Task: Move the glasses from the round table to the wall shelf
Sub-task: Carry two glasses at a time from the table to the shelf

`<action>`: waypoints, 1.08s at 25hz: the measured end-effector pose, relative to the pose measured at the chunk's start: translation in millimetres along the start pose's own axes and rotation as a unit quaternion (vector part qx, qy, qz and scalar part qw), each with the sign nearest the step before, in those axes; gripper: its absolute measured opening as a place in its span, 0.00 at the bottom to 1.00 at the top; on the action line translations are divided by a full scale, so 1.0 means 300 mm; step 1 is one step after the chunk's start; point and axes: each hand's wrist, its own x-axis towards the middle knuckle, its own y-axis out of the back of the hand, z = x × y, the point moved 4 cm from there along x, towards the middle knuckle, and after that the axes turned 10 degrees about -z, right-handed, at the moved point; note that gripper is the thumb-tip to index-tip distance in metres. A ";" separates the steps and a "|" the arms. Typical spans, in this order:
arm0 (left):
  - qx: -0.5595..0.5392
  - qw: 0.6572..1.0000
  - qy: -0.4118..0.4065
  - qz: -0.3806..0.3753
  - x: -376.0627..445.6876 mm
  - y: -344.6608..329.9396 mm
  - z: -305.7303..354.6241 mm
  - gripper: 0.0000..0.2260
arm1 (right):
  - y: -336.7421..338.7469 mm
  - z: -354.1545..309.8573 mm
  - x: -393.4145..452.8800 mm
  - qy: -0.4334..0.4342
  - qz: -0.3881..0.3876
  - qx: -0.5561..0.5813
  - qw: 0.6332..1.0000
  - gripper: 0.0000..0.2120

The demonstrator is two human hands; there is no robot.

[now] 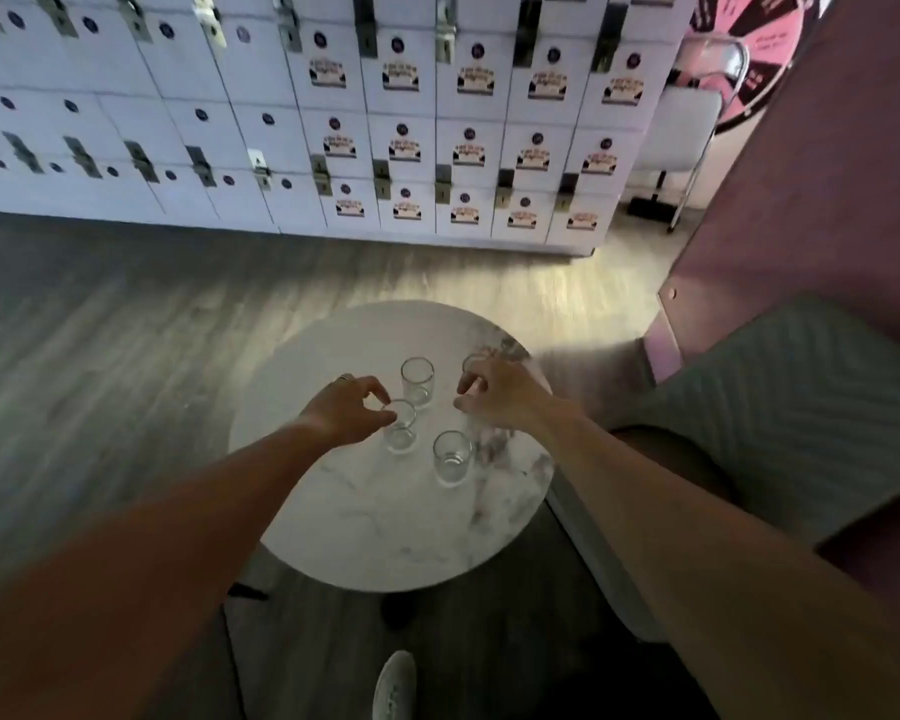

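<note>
Several clear short glasses stand on the round white marble table (pixel 385 537). My left hand (pixel 346 413) reaches in from the left, and its thumb and fingers pinch the rim of the left glass (pixel 401 439), which stands on the table. A second glass (pixel 417 381) stands just beyond it and a third glass (pixel 452 457) is nearer to me. My right hand (pixel 505 394) hovers with curled, parted fingers over the table's right side. It partly hides a far glass (pixel 474 362) behind its fingers. No wall shelf is in sight.
A wall of white lockers (pixel 385 122) runs along the back. At the right are a grey cushioned seat (pixel 775 407) and a pink panel (pixel 827 200). A white chair (pixel 681 127) stands at the back right. Wood floor surrounds the table, and my shoe (pixel 395 688) is below it.
</note>
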 end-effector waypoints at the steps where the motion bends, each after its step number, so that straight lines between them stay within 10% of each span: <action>1: 0.008 1.000 0.007 -0.017 0.032 -0.025 -0.024 0.15 | -0.038 0.015 0.024 -0.019 -0.018 0.004 1.000 0.06; 10: 0.052 0.995 -0.038 -0.074 0.221 -0.211 -0.192 0.16 | -0.362 0.150 0.123 -0.099 -0.088 -0.007 0.991 0.18; 20: 0.005 0.984 -0.175 -0.029 0.233 -0.195 -0.128 0.05 | -0.328 0.148 0.085 -0.109 0.031 0.009 0.993 0.09; 27: -0.004 0.926 -0.378 -0.012 0.125 -0.016 0.368 0.06 | 0.057 0.148 -0.275 -0.141 0.214 0.087 0.963 0.13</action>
